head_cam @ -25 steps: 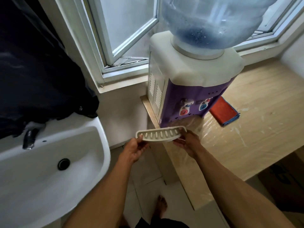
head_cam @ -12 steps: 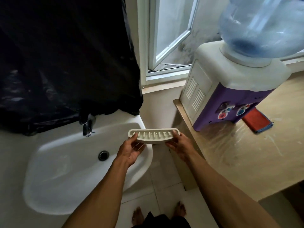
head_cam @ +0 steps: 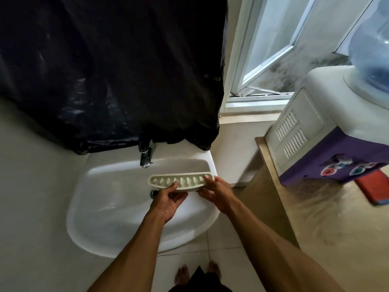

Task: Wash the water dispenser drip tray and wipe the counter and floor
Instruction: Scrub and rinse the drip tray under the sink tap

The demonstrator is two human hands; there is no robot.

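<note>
Both hands (head_cam: 168,201) (head_cam: 219,193) clamped on drip tray (head_cam: 181,180) above sink (head_cam: 101,207), faucet (head_cam: 145,157) just behind.

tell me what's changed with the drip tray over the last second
Both hands carried the drip tray away from the water dispenser on the counter, leftward, to above the sink basin, below the tap. The left hand and right hand keep their grip on its ends. The red cloth stayed beside the dispenser; no water visibly runs.
</note>
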